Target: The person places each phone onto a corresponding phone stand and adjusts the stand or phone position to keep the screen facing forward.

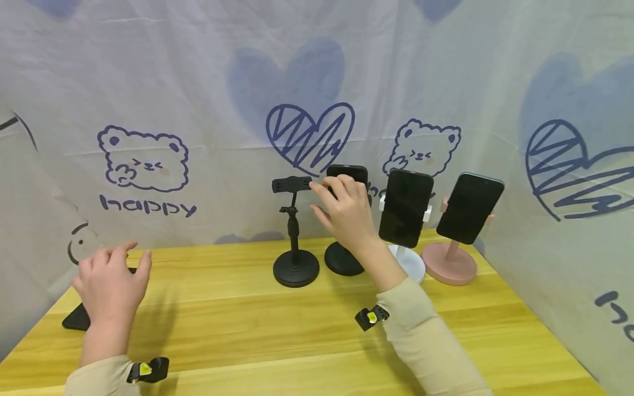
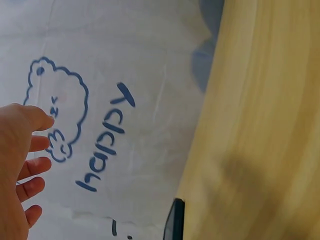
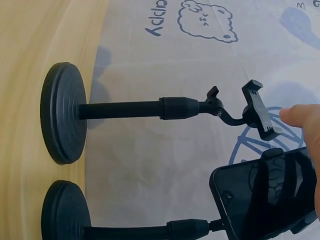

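At the left end of the table, my left hand [image 1: 111, 283] hovers over a black phone [image 1: 76, 318] with its fingers loosely bent. The left wrist view has the edge of that phone [image 2: 174, 220] well apart from the fingers. My right hand [image 1: 346, 212] is raised beside the clamp [image 1: 292, 184] of a black phone stand [image 1: 295, 268], which carries no phone. In the right wrist view a fingertip is close to this clamp [image 3: 260, 112], with a small gap. Behind the right hand, partly hidden, a second black stand [image 1: 344, 259] holds a phone [image 3: 265, 195].
Further right, a white stand [image 1: 408, 264] and a pink stand [image 1: 451, 264] each bear a phone with a dark screen. The wooden table [image 1: 238, 330] meets a pale printed curtain [image 1: 213, 110] at the back and sides.
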A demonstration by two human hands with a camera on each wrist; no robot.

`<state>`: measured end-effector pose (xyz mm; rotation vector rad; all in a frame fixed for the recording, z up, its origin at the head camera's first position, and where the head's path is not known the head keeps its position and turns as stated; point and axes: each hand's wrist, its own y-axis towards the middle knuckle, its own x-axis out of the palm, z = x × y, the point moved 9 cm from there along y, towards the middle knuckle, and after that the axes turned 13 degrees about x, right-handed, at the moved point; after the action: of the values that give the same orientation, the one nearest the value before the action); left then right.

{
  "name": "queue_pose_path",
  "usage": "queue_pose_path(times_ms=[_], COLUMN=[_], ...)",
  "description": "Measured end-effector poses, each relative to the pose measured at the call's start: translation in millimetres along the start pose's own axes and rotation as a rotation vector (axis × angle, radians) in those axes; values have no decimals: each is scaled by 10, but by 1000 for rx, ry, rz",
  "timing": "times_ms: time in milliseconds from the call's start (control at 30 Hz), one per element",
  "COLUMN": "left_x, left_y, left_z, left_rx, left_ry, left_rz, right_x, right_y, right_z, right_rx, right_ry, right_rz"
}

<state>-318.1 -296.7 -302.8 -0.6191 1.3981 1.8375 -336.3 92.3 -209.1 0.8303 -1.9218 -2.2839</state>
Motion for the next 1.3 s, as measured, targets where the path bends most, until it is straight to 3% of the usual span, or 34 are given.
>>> queue_pose_path(times_ms=[200,367,600,833,1100,1300], left_x=[56,169,297,333,326,432], left_y=[-22,-67,-166,-243,-250,-257], left_z=[-161,-295,-551,-775,-1011,-1180], left_rx=[-17,-43,-159,-269,-342,-393], left_ry=[10,25,22,-23,-44,-36], left_rz=[-12,-67,-152,-151,-127,-193], right_x=[17,34,115,156,211,254], right_y=[65,126,185,218,260,278], right_z=[33,25,-42,-84,-130,-169], right_rx=[8,-16,-47,-104,-144,-161], right_ry=[-24,-50,-90,-133,-134,-161], right_rz=[-7,-10,-23,-4,16,28])
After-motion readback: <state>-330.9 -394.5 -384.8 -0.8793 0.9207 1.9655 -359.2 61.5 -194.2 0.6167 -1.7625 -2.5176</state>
